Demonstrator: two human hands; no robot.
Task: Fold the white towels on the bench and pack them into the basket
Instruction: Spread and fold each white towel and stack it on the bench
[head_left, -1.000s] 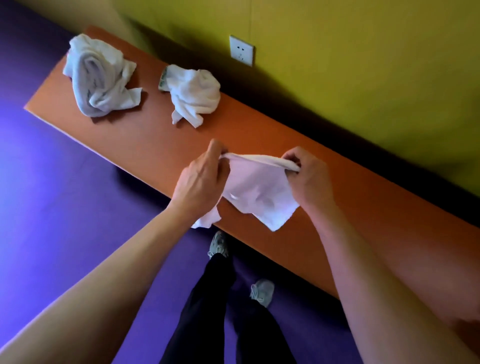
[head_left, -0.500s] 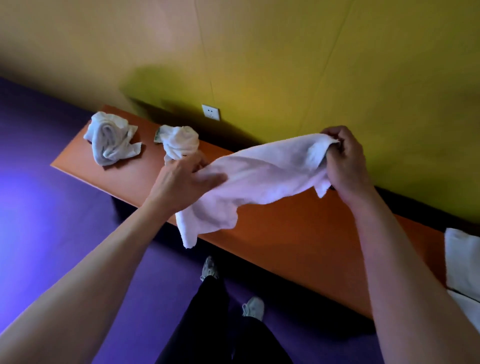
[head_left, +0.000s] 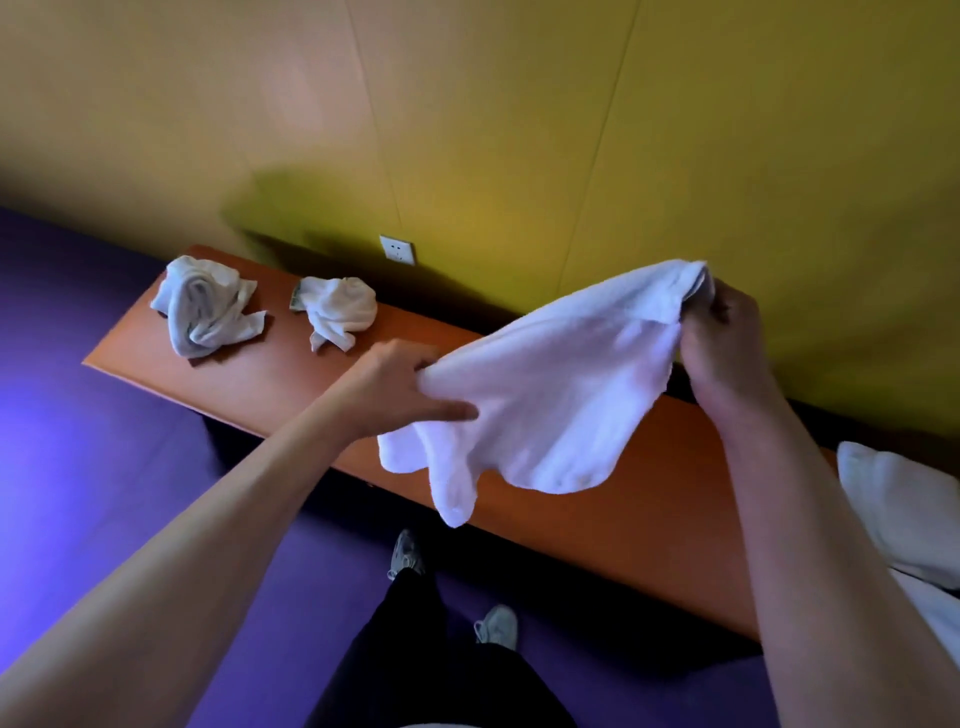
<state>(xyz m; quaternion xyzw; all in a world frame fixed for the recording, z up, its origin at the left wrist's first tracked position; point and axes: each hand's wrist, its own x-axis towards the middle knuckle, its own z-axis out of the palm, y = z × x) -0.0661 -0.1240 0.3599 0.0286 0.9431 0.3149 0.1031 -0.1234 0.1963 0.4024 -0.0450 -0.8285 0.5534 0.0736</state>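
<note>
Gripping towel (head_left: 545, 395) aloft: both hands, left (head_left: 395, 389), right (head_left: 727, 343); fingertips hidden in cloth.

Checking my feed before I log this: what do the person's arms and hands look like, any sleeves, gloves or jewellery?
Both forearms are bare, with no sleeves in view. The left hand and right hand wear no gloves, and no rings, watch or wristbands show. Below them are dark trousers and light shoes.

The left hand (head_left: 395, 387) and right hand (head_left: 727, 338) each pinch one end of a white towel (head_left: 545, 400). It hangs below their grip, over the orange desk (head_left: 649, 519). Two crumpled towels (head_left: 208, 306) lie far left.
</note>
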